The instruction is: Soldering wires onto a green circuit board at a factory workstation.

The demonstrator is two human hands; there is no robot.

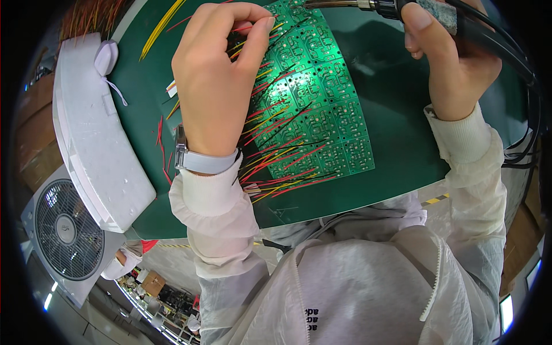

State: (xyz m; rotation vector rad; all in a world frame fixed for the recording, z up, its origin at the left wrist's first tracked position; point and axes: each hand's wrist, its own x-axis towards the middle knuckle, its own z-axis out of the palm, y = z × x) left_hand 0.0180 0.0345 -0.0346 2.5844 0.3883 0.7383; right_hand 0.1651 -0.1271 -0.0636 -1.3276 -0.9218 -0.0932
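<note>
A green panel of printed circuit boards (339, 123) lies on the table, with red, yellow and black wires (276, 123) along its left side. My left hand (215, 75) is over the panel's upper left, thumb and forefinger pinched on a thin red wire; the fingers partly hide it. My right hand (445, 60), right of the panel, grips the dark handle of a soldering iron (386, 7). The iron's metal shaft points left, its tip at the panel's far edge near the left fingertips. Whether the tip touches a joint, I cannot tell.
The green table (402, 149) curves around the panel. At left stands a long white foam box (95, 132). Loose red wires (163, 150) and a yellow wire bundle (161, 29) lie near it. A fan (66, 227) stands beyond the left edge; black cables (526, 103) hang at right.
</note>
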